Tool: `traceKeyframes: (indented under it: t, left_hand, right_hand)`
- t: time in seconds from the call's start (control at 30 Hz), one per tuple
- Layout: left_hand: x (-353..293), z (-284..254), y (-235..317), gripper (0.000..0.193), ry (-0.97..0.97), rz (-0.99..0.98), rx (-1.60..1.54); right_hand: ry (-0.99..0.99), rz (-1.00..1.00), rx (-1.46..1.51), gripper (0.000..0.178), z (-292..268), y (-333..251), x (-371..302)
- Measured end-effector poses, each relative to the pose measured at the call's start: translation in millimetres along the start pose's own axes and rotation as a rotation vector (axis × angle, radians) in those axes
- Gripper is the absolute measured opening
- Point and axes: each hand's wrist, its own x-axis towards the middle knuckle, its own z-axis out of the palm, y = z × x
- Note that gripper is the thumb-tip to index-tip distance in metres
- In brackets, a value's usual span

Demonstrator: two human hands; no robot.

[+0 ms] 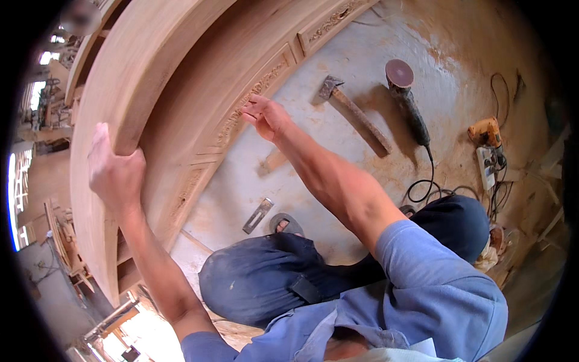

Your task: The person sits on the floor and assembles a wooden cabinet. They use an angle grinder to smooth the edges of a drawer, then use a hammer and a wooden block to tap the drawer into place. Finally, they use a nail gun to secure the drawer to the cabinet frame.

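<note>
Across the left and upper part of the view curves a large wooden furniture piece (96, 199), its thick upper board above a deep recess and a lower front with carved panels (330, 23). Beside it spreads a dusty grey floor (235, 196), where the person squats in dark trousers (253, 280) and a blue shirt (440, 283). Well to the right of the carving lie a corded grinder (411, 111) with a round brown disc and, between them, a hammer (363, 122), its head toward the furniture. The left hand (117, 172) grips the upper board's inner edge, fingers curled around it. The right hand (268, 117) is loosely open at the carving, fingers slightly bent and empty; whether they touch it I cannot tell. Farther right are a pale power strip (486, 169) and an orange tool (484, 131); near one foot lies a slotted metal piece (258, 215)
</note>
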Motion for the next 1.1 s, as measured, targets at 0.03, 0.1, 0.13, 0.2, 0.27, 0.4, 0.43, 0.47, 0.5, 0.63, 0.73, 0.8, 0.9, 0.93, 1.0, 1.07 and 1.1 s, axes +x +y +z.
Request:
traceKeyframes:
  t: [0.03,0.1,0.13,0.2,0.27,0.4,0.43,0.47,0.5,0.63,0.73,0.8,0.9,0.93,1.0,1.07,1.1]
  left_hand:
    - [9.5,-11.8,-4.0,0.066,-0.194,0.001,-0.050]
    - [36.7,-21.6,-16.8,0.075,-0.360,0.047,-0.325]
    - [47.9,-17.3,-22.4,0.080,-0.446,0.064,-0.477]
    - [84.1,6.8,-12.4,0.081,-0.548,0.072,-0.908]
    - [98.6,20.7,21.7,0.077,-0.510,0.064,-1.017]
    - [85.4,30.2,-32.9,0.073,-0.480,0.230,-0.903]
    - [89.6,35.5,-33.0,0.071,-0.434,0.301,-0.853]
    - [91.7,43.1,-33.1,0.070,-0.388,0.368,-0.799]
    - [91.0,45.8,-33.8,0.066,-0.327,0.391,-0.783]
    - [89.3,71.8,-36.7,0.075,-0.316,0.327,-0.728]
    - [89.1,70.1,-44.4,0.074,-0.317,0.330,-0.697]
    - [86.7,65.7,-40.1,0.073,-0.315,0.322,-0.709]
    - [91.7,68.7,-33.2,0.072,-0.332,0.337,-0.744]
    - [93.0,69.2,-33.4,0.072,-0.333,0.343,-0.745]
    - [93.8,71.8,-32.9,0.072,-0.328,0.348,-0.742]
    - [95.9,72.8,-27.8,0.071,-0.324,0.355,-0.771]
    - [96.9,69.1,-29.9,0.071,-0.334,0.354,-0.786]
  right_hand:
    - [-0.013,0.000,-0.009,0.023,-2.6,4.6,6.2]
    - [-0.052,-0.030,-0.036,0.024,-11.7,14.4,23.7]
    - [-0.070,-0.064,-0.065,0.022,-22.7,18.1,31.7]
    - [-0.143,-0.133,-0.081,0.019,-51.5,6.8,52.4]
    - [-0.114,-0.172,-0.054,0.017,-79.6,-9.4,54.6]
    - [0.296,-0.149,-0.042,0.015,-17.5,26.2,-26.5]
    - [0.244,-0.176,-0.063,0.016,-31.6,20.4,-38.9]
    - [0.191,-0.198,-0.085,0.018,-41.1,15.2,-44.5]
    - [0.168,-0.189,-0.102,0.020,-39.3,11.3,-46.7]
    - [0.124,-0.155,-0.098,0.027,-28.6,0.9,-32.1]
    - [0.064,-0.127,-0.085,0.026,-4.3,1.9,-6.4]
    - [0.126,-0.119,-0.085,0.022,10.4,-0.2,0.9]
    - [0.136,-0.111,-0.081,0.014,-10.0,-4.1,18.6]
    - [0.098,-0.109,-0.085,0.015,-16.4,-4.8,23.6]
    - [0.021,-0.107,-0.088,0.019,-28.9,-4.4,30.3]
    - [-0.017,-0.160,-0.147,0.019,-40.8,-1.7,33.6]
    - [0.026,-0.162,-0.151,0.020,-34.6,3.9,32.5]
